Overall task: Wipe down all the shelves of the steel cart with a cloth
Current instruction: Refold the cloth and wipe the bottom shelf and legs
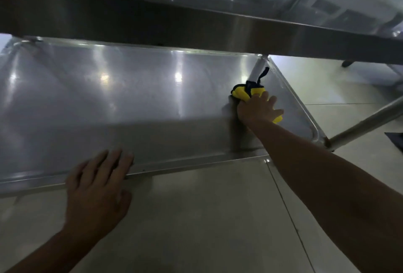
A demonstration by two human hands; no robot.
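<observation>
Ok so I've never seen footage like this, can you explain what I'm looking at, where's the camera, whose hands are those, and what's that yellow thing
This is one picture from a camera worn on a person's head, looking down at their own bare hands. No robot here. They are crouched at a steel cart: the lower shelf lies below, with another shelf overhead. The right hand presses a yellow and dark cloth onto the lower shelf near its far right corner post. The left hand rests flat on the shelf's near rim, holding nothing. Pale floor tiles show underneath.
</observation>
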